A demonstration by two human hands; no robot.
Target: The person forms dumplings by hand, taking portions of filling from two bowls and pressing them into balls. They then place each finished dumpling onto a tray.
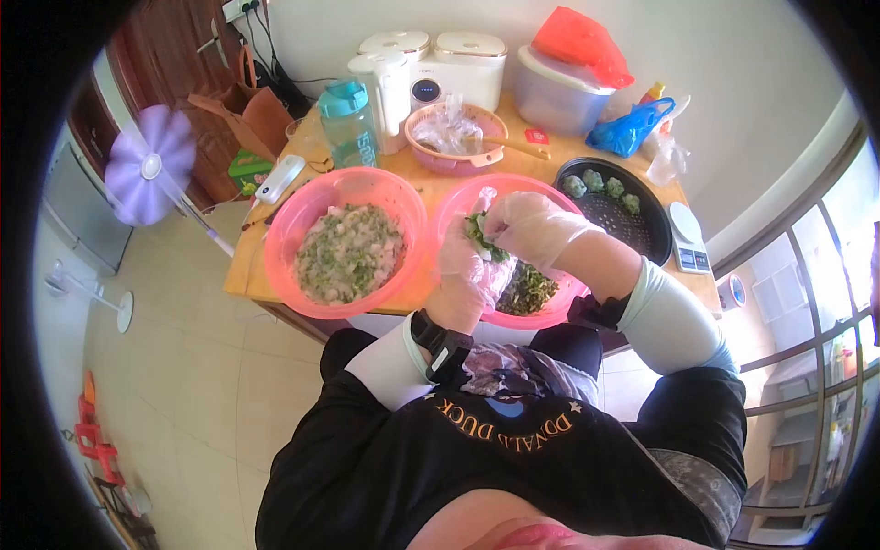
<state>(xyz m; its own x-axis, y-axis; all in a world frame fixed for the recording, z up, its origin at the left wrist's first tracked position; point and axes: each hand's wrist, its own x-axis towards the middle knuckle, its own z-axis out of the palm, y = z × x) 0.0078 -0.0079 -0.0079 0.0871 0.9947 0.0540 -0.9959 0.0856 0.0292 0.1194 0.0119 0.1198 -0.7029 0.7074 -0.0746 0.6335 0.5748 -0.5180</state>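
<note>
Both of my hands wear clear plastic gloves and meet above the right pink basin (446,197). My left hand (469,268) is cupped around a clump of chopped greens (480,236) with some pale bits in it. My right hand (532,225) has its fingers bent and pressed onto the same clump from the right. Below them, dark chopped greens (529,291) lie in the basin, partly hidden by my hands. Left of it, another pink basin (282,266) holds a pale mixture with green pieces (348,252).
Several green balls (594,181) sit in a black round tray (632,225), beside a white kitchen scale (688,238). Behind stand a pink colander (458,163), a teal bottle (348,128), a white appliance (458,69) and a lidded tub (559,96). A purple fan (151,166) is at left.
</note>
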